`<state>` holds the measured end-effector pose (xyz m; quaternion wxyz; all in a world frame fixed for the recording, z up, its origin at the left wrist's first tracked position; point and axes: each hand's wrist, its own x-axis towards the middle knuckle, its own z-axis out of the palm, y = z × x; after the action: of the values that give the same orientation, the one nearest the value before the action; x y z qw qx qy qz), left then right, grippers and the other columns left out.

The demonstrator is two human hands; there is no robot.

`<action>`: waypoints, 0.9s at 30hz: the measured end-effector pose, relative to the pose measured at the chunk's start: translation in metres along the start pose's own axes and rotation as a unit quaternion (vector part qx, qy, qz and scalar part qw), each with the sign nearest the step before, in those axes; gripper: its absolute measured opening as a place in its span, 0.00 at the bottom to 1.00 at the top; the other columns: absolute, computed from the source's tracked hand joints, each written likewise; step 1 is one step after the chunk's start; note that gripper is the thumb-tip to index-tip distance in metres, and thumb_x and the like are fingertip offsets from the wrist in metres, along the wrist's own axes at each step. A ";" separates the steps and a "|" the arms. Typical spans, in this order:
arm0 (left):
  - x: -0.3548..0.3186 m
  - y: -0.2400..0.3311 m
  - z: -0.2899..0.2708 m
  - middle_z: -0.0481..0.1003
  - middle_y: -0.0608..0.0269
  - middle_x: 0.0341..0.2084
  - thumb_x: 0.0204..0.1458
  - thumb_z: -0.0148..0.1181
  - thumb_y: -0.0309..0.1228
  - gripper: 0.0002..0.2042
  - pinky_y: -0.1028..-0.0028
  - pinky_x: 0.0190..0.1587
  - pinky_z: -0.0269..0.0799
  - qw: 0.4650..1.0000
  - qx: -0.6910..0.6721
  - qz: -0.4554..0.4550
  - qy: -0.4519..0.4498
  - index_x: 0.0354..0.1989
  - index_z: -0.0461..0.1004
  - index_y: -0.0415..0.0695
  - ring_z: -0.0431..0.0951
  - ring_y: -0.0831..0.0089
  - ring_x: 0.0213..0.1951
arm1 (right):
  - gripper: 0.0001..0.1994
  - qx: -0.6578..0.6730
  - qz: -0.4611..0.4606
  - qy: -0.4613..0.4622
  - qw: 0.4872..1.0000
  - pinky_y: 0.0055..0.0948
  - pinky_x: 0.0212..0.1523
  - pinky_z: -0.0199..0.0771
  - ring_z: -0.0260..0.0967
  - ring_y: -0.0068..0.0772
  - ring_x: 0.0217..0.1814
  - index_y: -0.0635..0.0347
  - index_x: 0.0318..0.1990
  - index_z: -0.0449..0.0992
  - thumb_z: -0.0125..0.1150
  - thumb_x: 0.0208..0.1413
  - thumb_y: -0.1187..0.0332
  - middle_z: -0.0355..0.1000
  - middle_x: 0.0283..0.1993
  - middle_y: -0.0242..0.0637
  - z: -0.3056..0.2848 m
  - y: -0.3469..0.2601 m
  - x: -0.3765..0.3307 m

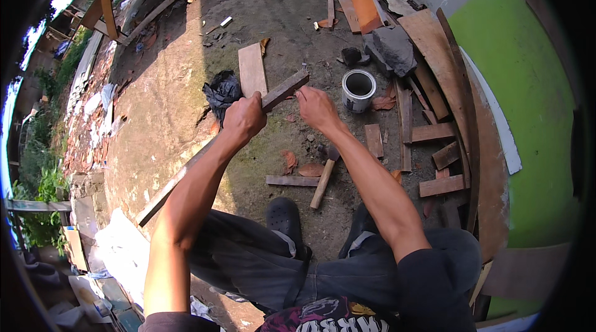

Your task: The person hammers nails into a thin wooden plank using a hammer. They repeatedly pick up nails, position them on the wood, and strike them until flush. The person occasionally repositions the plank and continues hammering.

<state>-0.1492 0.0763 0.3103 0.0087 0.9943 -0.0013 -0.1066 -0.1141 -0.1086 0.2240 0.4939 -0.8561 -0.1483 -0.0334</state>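
Observation:
My left hand [244, 117] is wrapped around a long wooden strip [286, 89] near its far end. The strip slants from the far middle down to the near left, passing behind my left forearm. Close by that far end, my right hand [318, 109] has its fingers pinched together. Whatever is between those fingertips is too small to make out. On the ground between my forearms lies a hammer [322, 184] with a wooden handle, beside a short wooden stick [292, 180]. A flat light-brown board [251, 68] lies beyond my left hand.
A grey open can [358, 91] stands to the right, near a dark stone block [392, 51]. Several wood offcuts [441, 185] lie at the right by curved boards and a green panel [515, 77]. A crumpled black plastic bag [221, 91] sits left of the board.

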 end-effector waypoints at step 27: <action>0.004 -0.005 -0.009 0.77 0.39 0.23 0.50 0.58 0.32 0.12 0.49 0.35 0.75 0.998 -0.011 0.034 0.061 0.39 0.70 0.38 0.79 0.41 0.29 | 0.19 0.269 0.185 -0.035 0.944 0.29 0.32 0.72 0.73 0.24 0.28 0.68 0.38 0.80 0.58 0.63 0.56 0.78 0.28 0.35 -0.005 -0.015 0.006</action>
<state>-0.1437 0.0815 0.3179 0.0230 0.9981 -0.0330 -0.0456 -0.1125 -0.1044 0.2397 0.6979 -0.7043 -0.0074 0.1297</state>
